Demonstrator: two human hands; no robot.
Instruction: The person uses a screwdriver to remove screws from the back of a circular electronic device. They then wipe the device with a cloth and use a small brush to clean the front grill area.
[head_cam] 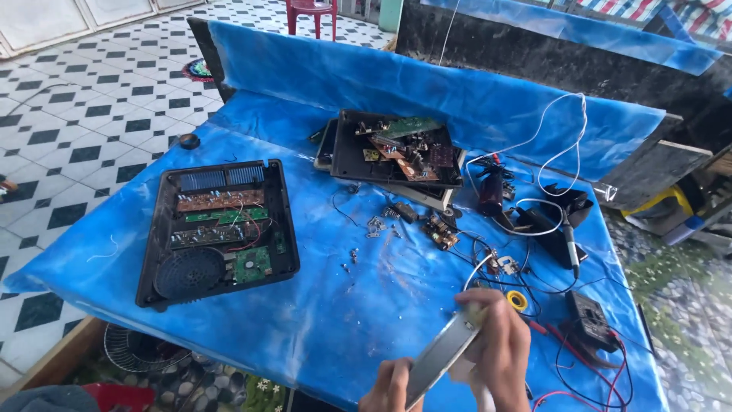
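- Near the bottom edge, both hands hold a flat, round, silvery metal disc (442, 355) seen edge-on, tilted above the blue plastic-covered table (328, 305).
- The right hand (499, 347) curls its fingers over the disc's upper rim.
- The left hand (389, 389) pinches the lower rim.
- An opened black appliance casing with circuit boards (217, 229) lies well apart, to the left.
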